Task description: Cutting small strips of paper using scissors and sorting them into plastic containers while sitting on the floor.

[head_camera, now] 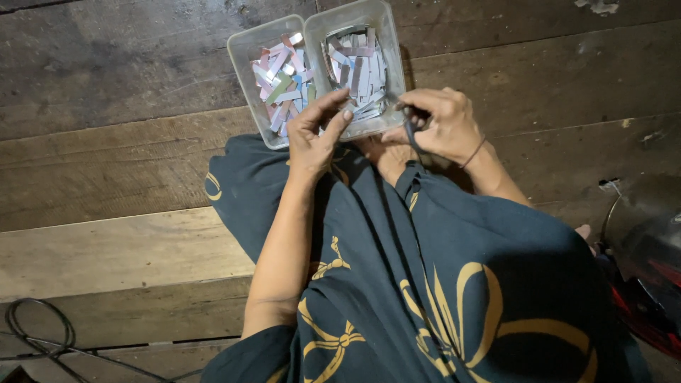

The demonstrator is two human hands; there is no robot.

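Dark patterned cloth [440,284]; left fingers [333,117] touch the paper-strip tray [386,42]'s near edge.

Left hand [317,135] and right hand [436,124] pinch at paper strips [358,71] in two clear trays [241,50].

single head camera, looking steeply down, close over lap, plank floor [106,85]

My left hand [316,135] pinching at the right clear plastic tray [392,57] of pastel paper strips [358,71], my right hand [440,124] gripping dark scissors [411,131] just beside it
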